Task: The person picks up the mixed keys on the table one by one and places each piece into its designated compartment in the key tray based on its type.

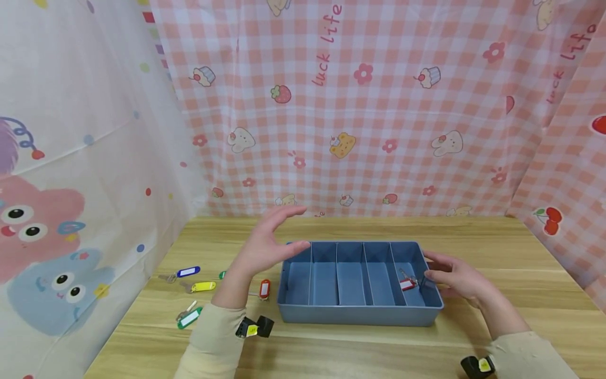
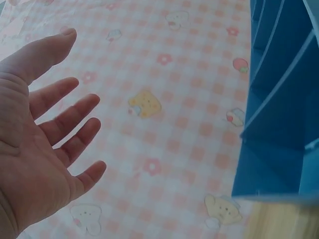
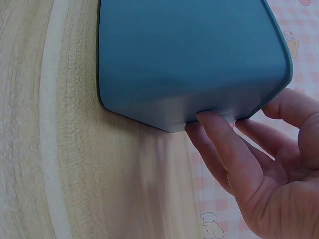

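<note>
A blue-grey box (image 1: pixel 357 315) with five compartments stands on the table. My right hand (image 1: pixel 461 276) grips its right end, with the thumb over the rim and fingers against the outer wall; in the right wrist view those fingers (image 3: pixel 224 152) lie along the box's end wall (image 3: pixel 199 104). My left hand (image 1: pixel 265 245) is raised by the box's left end, fingers spread and holding nothing; the palm (image 2: pixel 37 164) shows in the left wrist view. A key with a red tag (image 1: pixel 407 284) lies in the rightmost compartment.
Left of the box lie keys with a blue tag (image 1: pixel 188 271), a yellow tag (image 1: pixel 203 286), a green tag (image 1: pixel 190 318) and a red tag (image 1: pixel 264 289). Another green tag (image 1: pixel 222 275) is partly hidden by my left arm. A checked curtain (image 1: pixel 360 116) hangs behind the table.
</note>
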